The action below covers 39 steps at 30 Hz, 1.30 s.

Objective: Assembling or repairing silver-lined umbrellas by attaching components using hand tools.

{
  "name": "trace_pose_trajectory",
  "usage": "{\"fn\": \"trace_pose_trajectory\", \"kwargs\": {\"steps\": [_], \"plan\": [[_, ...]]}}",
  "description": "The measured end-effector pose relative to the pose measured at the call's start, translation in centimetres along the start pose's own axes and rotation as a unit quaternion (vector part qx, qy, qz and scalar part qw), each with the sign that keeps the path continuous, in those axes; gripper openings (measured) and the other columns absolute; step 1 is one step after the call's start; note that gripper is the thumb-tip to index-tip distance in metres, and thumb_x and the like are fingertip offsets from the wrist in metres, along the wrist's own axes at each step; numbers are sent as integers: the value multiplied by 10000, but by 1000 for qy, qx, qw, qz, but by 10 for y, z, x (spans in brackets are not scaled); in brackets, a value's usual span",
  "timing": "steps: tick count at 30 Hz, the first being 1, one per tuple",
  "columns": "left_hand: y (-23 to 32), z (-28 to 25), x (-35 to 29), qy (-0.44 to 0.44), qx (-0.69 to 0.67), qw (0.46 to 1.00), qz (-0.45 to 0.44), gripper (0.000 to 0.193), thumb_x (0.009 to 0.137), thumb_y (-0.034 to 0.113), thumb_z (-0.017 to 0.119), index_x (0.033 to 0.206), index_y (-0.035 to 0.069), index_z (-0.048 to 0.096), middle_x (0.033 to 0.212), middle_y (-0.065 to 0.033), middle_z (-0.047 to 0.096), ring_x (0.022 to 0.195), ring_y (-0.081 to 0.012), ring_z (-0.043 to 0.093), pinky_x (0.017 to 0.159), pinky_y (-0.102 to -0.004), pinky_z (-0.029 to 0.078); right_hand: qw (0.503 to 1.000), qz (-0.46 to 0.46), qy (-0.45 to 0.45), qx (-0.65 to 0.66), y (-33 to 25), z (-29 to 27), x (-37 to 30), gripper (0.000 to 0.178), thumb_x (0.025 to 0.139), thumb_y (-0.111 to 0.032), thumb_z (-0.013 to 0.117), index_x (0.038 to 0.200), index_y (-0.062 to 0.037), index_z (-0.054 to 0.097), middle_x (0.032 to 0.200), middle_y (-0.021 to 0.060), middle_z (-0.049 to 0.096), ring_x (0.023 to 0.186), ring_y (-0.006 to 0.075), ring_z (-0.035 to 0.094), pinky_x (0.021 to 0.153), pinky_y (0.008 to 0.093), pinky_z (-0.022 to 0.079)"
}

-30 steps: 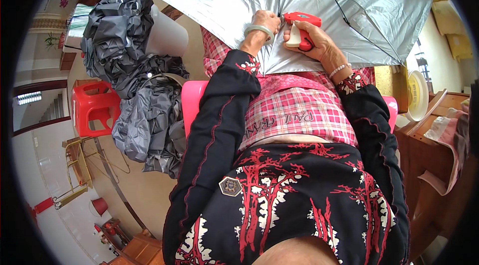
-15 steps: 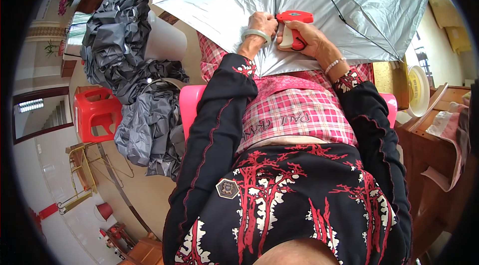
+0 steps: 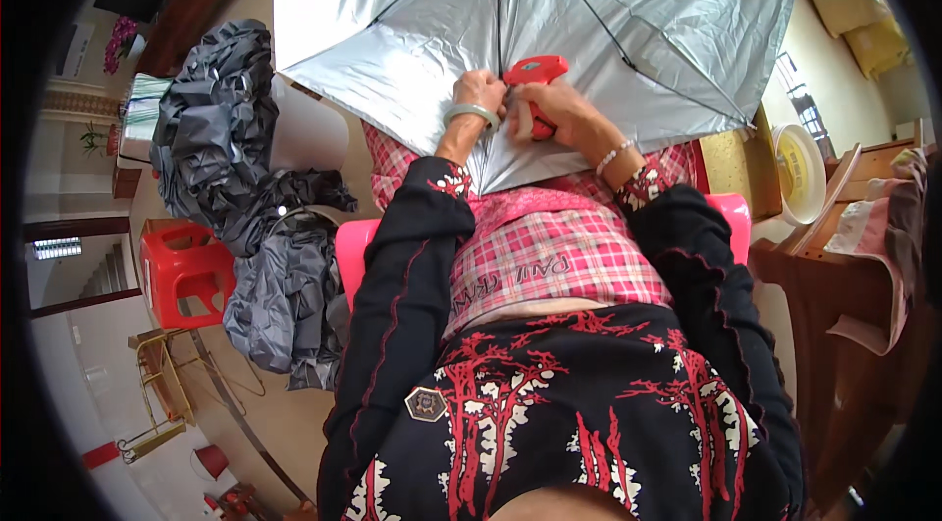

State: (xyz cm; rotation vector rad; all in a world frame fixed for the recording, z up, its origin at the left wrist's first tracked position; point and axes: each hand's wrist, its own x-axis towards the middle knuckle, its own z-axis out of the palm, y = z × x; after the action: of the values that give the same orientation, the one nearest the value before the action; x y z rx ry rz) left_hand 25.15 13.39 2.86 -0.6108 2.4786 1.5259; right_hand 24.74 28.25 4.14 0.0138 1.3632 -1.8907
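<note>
- pink checked cloth (image 3: pixel 549 266) across the lap, pink stool (image 3: pixel 353 241) edge showing under it
- right hand (image 3: pixel 554 109) closed around a red tool (image 3: pixel 535 79), tip against the umbrella (image 3: pixel 589 21)
- left hand (image 3: pixel 481 94) just beside it, fingers pinching the silver fabric
- umbrella open, silver underside and black ribs facing up, near edge on the lap
- left side: heap of grey fabric (image 3: pixel 245 207), red stool (image 3: pixel 186 271) beyond it
- right: wooden table (image 3: pixel 834 266), white bowl (image 3: pixel 800 173)
</note>
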Motion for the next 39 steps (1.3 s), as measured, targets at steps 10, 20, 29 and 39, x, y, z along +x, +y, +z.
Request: {"fn": "trace_pose_trajectory", "kwargs": {"steps": [10,20,29,39], "plan": [[25,-128,46,62,526,832,163,185,711,133,549,794,-13,627,856,-211,608,829,-346,593,717,-405,485,882,-181,99,-423,-110,33,-95,231,771,-183,559,791,47,557,627,93,590,570,156,585,476,278,450],[22,-109,29,76,452,872,171,315,752,290,548,804,-9,633,835,-223,606,801,-350,600,699,-414,476,933,-136,190,-272,-87,-21,-62,267,780,-202,576,922,15,514,692,101,583,580,170,576,512,279,464],[23,33,-9,149,270,935,176,327,718,293,565,717,-33,591,729,-233,595,733,-374,592,669,-422,472,977,-63,161,-123,-51,-30,-45,309,799,-175,552,1023,16,457,757,116,570,614,199,587,534,306,488],[-11,32,7,153,59,980,110,197,774,117,471,700,-42,560,615,-167,598,501,-240,601,469,-325,492,989,-28,141,-42,-15,-2,-19,237,780,-109,525,947,53,479,745,133,568,597,215,588,518,323,492]]}}
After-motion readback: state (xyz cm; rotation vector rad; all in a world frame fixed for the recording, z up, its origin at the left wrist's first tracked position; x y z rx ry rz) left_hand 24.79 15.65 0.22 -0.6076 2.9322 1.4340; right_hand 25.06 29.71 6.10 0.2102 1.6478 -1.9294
